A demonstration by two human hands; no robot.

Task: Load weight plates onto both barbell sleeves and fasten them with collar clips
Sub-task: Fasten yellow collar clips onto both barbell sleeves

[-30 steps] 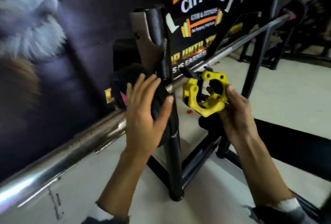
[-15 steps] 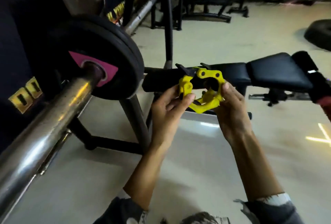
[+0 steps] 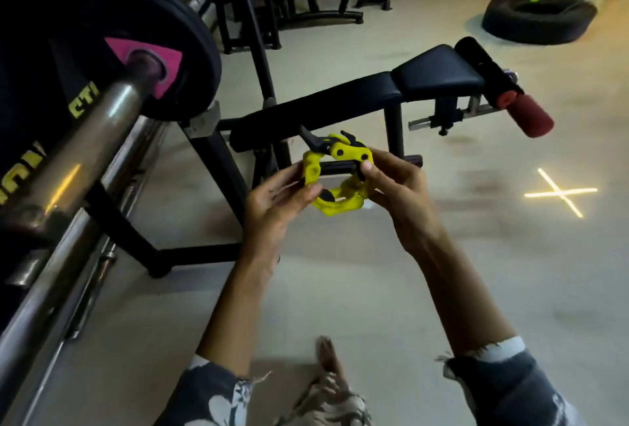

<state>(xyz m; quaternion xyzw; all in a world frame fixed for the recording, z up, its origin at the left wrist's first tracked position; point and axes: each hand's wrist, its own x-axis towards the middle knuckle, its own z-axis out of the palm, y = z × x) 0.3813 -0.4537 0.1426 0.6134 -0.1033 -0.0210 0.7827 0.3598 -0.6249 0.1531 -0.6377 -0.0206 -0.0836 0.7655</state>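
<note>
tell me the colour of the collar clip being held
Yellow collar clip with a black lever, clearest in the head view.

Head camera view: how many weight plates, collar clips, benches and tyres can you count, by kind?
Black round weight plate with pink label: 1
Yellow plastic collar clip: 1
Black padded bench: 1
Black rubber tyre: 1
Total: 4

Both forearms extend forward from the lower edge of the view and converge at the centre. The left hand (image 3: 272, 204) is turned palm inward, with its fingers (image 3: 296, 192) curled against the left side of the collar clip (image 3: 340, 206). The right hand (image 3: 396, 187) faces it, thumb on the clip's upper right part and fingers curled beneath. The left sleeve (image 3: 207, 395) and right sleeve (image 3: 500, 378) end near the elbows.
</note>
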